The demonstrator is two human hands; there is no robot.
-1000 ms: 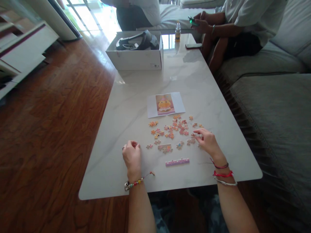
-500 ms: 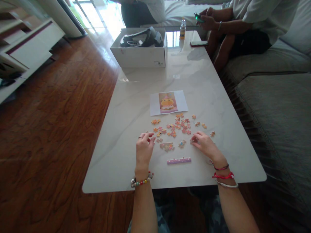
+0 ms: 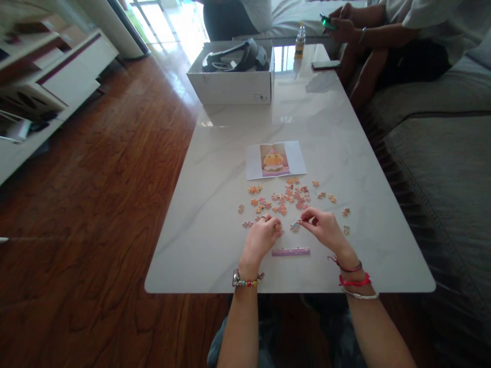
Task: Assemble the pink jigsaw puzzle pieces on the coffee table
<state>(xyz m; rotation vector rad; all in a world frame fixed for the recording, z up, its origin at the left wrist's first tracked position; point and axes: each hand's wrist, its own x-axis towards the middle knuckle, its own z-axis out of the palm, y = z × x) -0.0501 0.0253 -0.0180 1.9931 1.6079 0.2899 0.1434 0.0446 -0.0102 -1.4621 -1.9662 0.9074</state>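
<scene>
My left hand [image 3: 263, 236] rests over a joined section of jigsaw puzzle [image 3: 278, 228], thumb and fingers closed at its right end; the hand hides most of it. My right hand [image 3: 324, 227] pinches a small puzzle piece at its fingertips, close above a loose piece with a blue patch [image 3: 294, 228]. Whether the two pieces touch, I cannot tell. Below the hands lies a purple joined strip of puzzle edge [image 3: 290, 252]. Beyond the hands are several loose orange and pink puzzle pieces [image 3: 297, 194].
A sheet with a printed picture [image 3: 274, 159] of a yellow figure lies past the pieces. Farther back on the white table [image 3: 184, 230] stand a white box [image 3: 232, 89] with a headset in it and a bottle [image 3: 299, 43]. A person's hands [image 3: 345, 25] hold a phone at the right.
My left hand has moved right onto the joined puzzle section. My right hand has moved left with a piece toward the blue-patched piece. The whole view has shifted slightly.
</scene>
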